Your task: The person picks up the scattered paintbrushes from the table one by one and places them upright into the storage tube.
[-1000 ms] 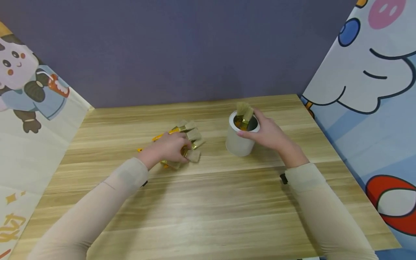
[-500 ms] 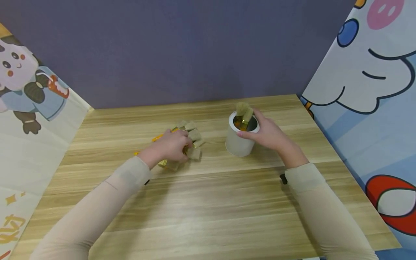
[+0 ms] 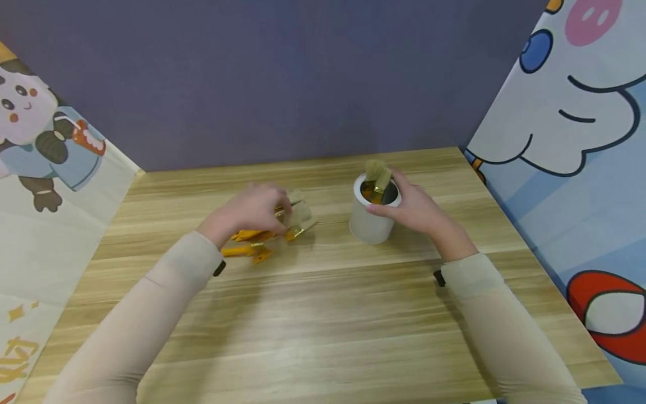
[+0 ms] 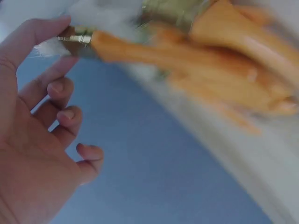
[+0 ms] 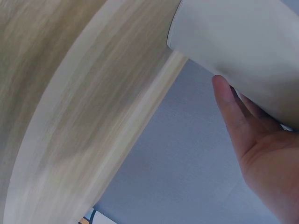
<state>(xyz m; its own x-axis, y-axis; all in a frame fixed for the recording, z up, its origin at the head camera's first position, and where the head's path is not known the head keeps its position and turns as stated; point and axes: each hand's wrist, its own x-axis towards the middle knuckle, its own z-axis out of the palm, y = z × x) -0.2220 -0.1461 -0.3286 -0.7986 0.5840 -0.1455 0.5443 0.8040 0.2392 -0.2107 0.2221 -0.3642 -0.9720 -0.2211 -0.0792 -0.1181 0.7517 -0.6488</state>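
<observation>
In the left wrist view, my left hand [image 4: 42, 126] pinches a paintbrush [image 4: 77, 38] by its brass-coloured ferrule between thumb and index finger. The other fingers curl loosely below. Beneath that hand in the head view lies a pile of orange-handled paintbrushes [image 3: 252, 251], partly hidden and with pale bristles [image 3: 303, 213] pointing right. My right hand [image 3: 415, 203] grips the rim of a white cylindrical can [image 3: 370, 224] standing upright on the table. Two paintbrushes [image 3: 378, 178] stand in the can, bristles up. From the right wrist view, fingers touch the can's side [image 5: 233, 51].
A wood-grain table [image 3: 323, 336] lies under everything. Behind it rises a plain grey-purple panel [image 3: 303, 84]. Cartoon-printed panels border the left side [image 3: 50, 224] and the right side [image 3: 595, 213].
My left hand has lifted and shifted a little back and left, pinching a paintbrush. The pile has spread, showing more orange handles. The right hand and can stay put.
</observation>
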